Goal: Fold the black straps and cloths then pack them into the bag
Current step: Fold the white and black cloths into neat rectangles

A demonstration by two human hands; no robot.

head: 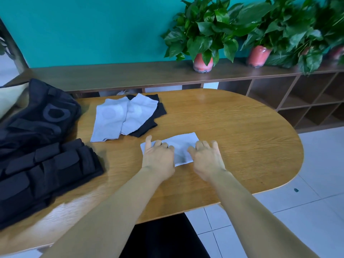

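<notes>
Lying flat mid-counter [232, 127], a pale cloth [183, 144] is pressed by the left hand [159, 155] and right hand [207, 157], fingers loosely spread; the bag [37, 112] sits far left.

Both hands [183, 157] flat, fingers spread

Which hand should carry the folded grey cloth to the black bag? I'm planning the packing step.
Probably the left hand: like the right hand, it rests on the grey cloth, but the black bag sits at the table's left end, on its side.
</notes>
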